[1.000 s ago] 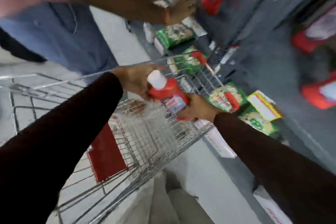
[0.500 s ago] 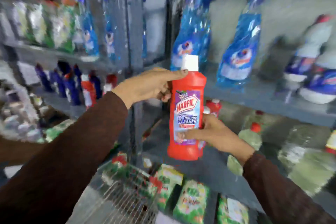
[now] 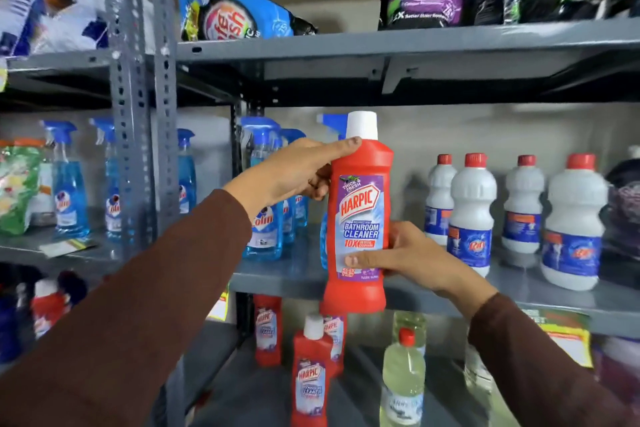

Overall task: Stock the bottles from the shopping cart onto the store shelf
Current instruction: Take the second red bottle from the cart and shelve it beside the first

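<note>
- The red Harpic bottle (image 3: 358, 218) is upright at centre of the frame, held before the middle shelf (image 3: 519, 284).
- The left hand (image 3: 294, 173) grips its shoulder and the right hand (image 3: 412, 258) grips its label.
- Risk: when it goes to the same red bottles (image 3: 310, 371) at bottom centre, it may knock them over, because they stand close together.

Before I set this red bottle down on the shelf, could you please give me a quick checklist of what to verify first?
1. Grip: left hand at the shoulder and right hand at the label both hold the red Harpic bottle: ok.
2. Bottle upright, label facing out: ok.
3. White cap seated: ok by eye; tightness cannot tell.
4. Matching stock: other Harpic bottles stand on the shelf below, not at this level: not ok for the middle shelf.
5. Free space beside them on the lower shelf: cannot tell.
</note>
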